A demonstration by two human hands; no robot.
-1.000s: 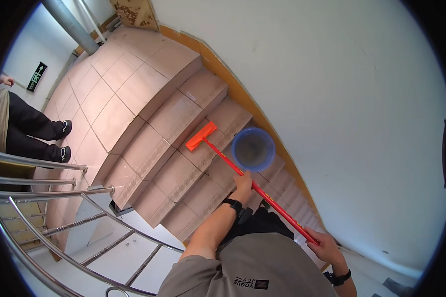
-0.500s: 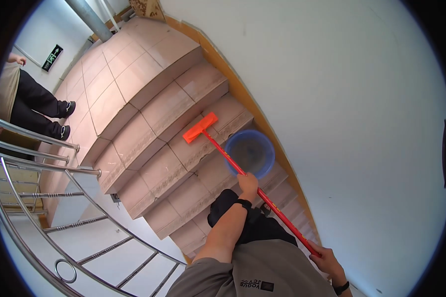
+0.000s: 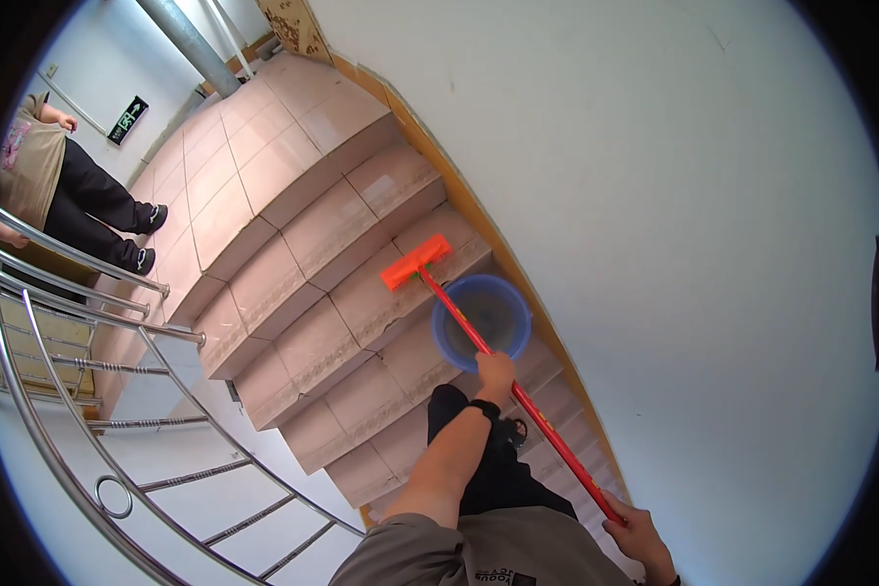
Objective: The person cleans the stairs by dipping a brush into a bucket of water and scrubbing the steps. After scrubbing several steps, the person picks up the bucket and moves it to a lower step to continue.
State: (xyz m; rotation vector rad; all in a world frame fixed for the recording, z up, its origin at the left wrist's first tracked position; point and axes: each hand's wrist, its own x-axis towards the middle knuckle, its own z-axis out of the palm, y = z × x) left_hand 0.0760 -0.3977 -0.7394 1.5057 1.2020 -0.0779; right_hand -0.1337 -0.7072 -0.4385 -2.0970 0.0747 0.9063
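I stand on a tiled staircase and hold a mop with a red handle and a flat orange head. My left hand, with a black watch at the wrist, grips the handle at its middle. My right hand grips the handle's upper end near my hip. The orange head rests on a beige step a few steps below me. A blue round bucket sits on the step under the handle, close to the white wall.
A white wall with an orange skirting runs along the right of the stairs. A steel railing curves along the left. Another person in black trousers stands on the landing below, beside a grey pipe.
The view has shifted along the stairs and the mop head and bucket sit a little lower and more central. Both hands keep their grip on the handle.
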